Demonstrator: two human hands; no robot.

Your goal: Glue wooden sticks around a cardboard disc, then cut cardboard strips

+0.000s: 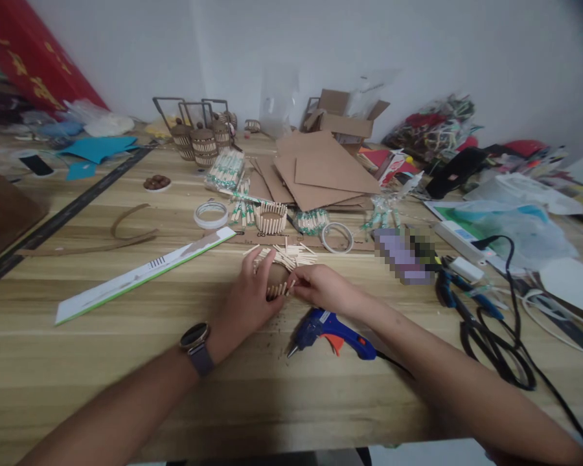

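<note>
Around a cardboard ring (pixel 277 276), left hand (pixel 247 299) curves; right hand (pixel 326 288) apparently pinches.

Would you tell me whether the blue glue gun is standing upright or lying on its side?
On its side: the glue gun lies flat on the table, its broad side facing up.

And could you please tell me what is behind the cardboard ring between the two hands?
Loose wooden sticks lie just behind the cardboard ring, and a stick-covered ring stands farther back. Whatever the left hand covers cannot be seen.
</note>
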